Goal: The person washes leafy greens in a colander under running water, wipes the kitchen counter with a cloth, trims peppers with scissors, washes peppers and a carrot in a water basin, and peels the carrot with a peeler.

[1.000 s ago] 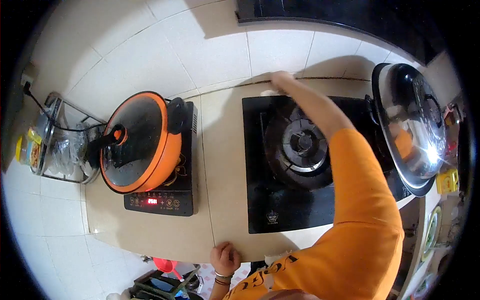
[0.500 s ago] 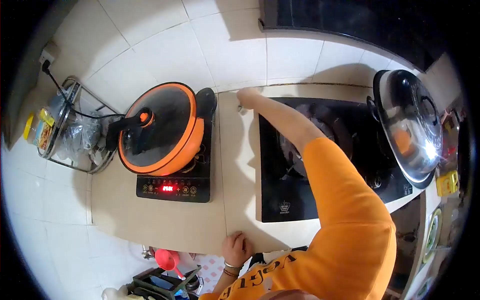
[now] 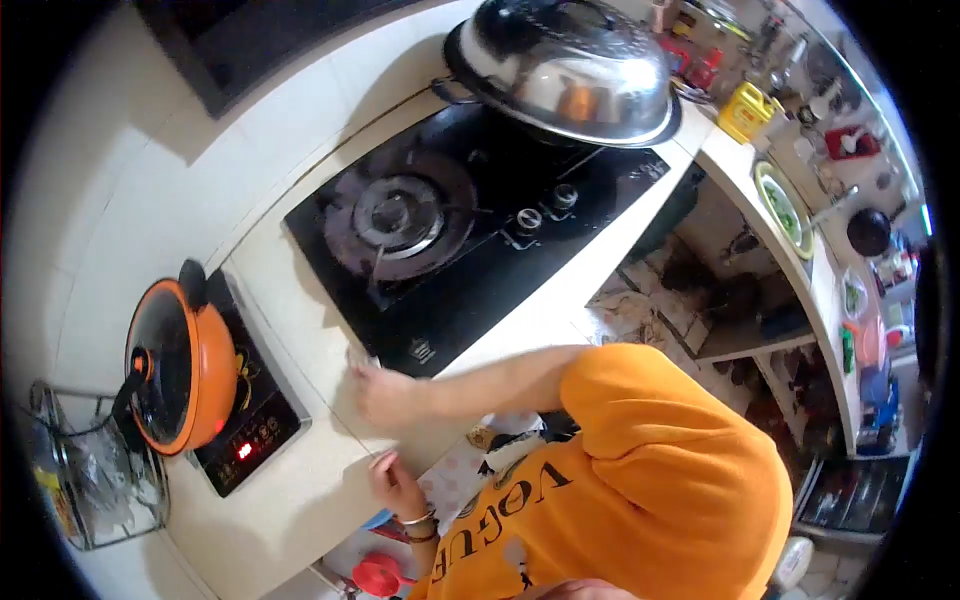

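Counter (image 3: 290,310): pale, set along tiled wall (image 3: 110,180). Right hand (image 3: 392,396): at counter, beside front corner of black gas hob (image 3: 460,285); pale scrap (image 3: 363,359) at fingertips, whether gripped cannot tell. Left hand (image 3: 398,487): at counter's front edge, fingers curled, whether closed on anything cannot tell. Induction cooker (image 3: 262,405): red digits lit, orange lidded pan (image 3: 212,370) on top. Domed silver lid (image 3: 580,85): over hob's far end. Wire rack (image 3: 165,490): beside pan. Side ledge: yellow jug (image 3: 748,112), bowl of greens (image 3: 785,210).

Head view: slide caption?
Right hand beside the gas cooktop, left hand by the counter, lidded orange pan on induction cooker.
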A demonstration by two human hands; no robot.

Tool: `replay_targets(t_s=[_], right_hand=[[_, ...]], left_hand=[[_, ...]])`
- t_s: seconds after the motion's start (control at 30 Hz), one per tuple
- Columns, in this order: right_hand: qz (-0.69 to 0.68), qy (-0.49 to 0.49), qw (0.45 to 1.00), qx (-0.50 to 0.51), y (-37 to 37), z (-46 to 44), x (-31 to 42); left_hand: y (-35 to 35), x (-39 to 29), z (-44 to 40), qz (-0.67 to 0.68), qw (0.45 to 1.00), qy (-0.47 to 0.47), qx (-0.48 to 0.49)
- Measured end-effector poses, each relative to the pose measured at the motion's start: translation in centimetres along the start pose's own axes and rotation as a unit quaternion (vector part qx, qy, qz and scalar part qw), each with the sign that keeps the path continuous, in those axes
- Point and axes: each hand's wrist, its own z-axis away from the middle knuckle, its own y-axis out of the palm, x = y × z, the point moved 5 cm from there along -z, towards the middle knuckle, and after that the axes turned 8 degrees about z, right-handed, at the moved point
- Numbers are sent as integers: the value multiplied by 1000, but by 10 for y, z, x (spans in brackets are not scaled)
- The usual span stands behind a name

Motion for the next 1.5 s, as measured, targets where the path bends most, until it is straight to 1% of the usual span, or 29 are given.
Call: replay_targets(t_s=[0.07, 0.13, 0.2, 0.27, 0.33, 0.37, 0.4, 0.43, 0.47, 0.53, 0.6, 0.63, 0.67, 0.7, 0.73, 0.77, 0.8, 0.87, 0.93, 1.0, 1.07, 1.13, 1.17, 1.2, 1.27, 1.33, 1.4, 1.47, 1.5], right_hand=[[-53, 5, 998, -33, -21, 45, 9], [-164, 50, 980, -102, 6, 112, 10], [-194, 215, 951, -104, 17, 172, -42], [-111, 233, 965, -57, 26, 239, -82], [-58, 325, 941, -75, 21, 308, -129], [-12, 405, 914, -22, 44, 347, -156], [4, 449, 893, -39, 60, 394, -184], [4, 531, 847, 20, 55, 435, -215], [43, 592, 805, -5, 48, 476, -244], [30, 691, 721, -46, 49, 544, -291], [-12, 715, 698, -29, 58, 565, -319], [-24, 662, 747, -62, 60, 547, -309], [-83, 617, 781, -50, 35, 519, -289], [-70, 504, 858, -63, 42, 485, -268], [-11, 387, 902, -192, 60, 456, -233], [10, 267, 922, -280, 42, 448, -211], [-89, 286, 901, -315, 40, 451, -214], [-121, 348, 893, -260, 47, 489, -251], [-85, 413, 885, -197, 57, 557, -293], [-48, 576, 815, -37, 42, 635, -344], [9, 682, 730, -26, 63, 702, -393], [-74, 744, 664, -33, 77, 753, -426], [-110, 782, 609, -73, 76, 773, -435], [-167, 791, 565, -165, 75, 791, -439], [-277, 809, 445, -265, 80, 818, -434], [-296, 790, 452, -288, 78, 838, -424], [-429, 770, 382, -278, 23, 834, -407], [-459, 708, 429, -323, 21, 837, -407], [-444, 679, 470, -346, 21, 839, -404]], left_hand=[[-16, 8, -4, 46, 995, -54, -73], [-12, -4, -13, 48, 996, -7, -75], [-2, -16, -17, 53, 994, 25, -92], [21, -26, -20, 39, 994, -21, -96], [54, -38, -23, 27, 997, -24, -69], [76, -44, -20, 22, 998, -35, -45], [98, -53, -15, 11, 998, -35, -45], [124, -63, -11, 16, 999, -37, -25], [152, -74, -7, 21, 999, -37, -6], [206, -86, 6, 34, 998, -57, 19], [269, -112, 18, -23, 995, 7, 93], [298, -123, 22, -40, 988, 66, 134], [331, -136, 28, -52, 975, 126, 175], [364, -166, 33, -10, 975, 75, 208], [390, -178, 36, -3, 963, 106, 248], [412, -195, 39, -23, 946, 162, 280], [431, -213, 41, -43, 925, 221, 306], [457, -234, 40, -37, 921, 207, 327], [473, -241, 37, -16, 919, 192, 344], [493, -236, 31, -43, 909, 228, 346], [512, -227, 29, -38, 913, 178, 366], [543, -227, 25, -35, 893, 213, 394], [560, -231, 23, -25, 885, 218, 410], [578, -234, 22, -12, 878, 222, 425], [621, -239, 13, 28, 858, 250, 448], [670, -244, 5, 68, 868, 115, 479], [720, -260, -5, 98, 836, 141, 520], [762, -299, -8, 187, 828, 78, 522], [784, -312, -8, 203, 816, 75, 536]])
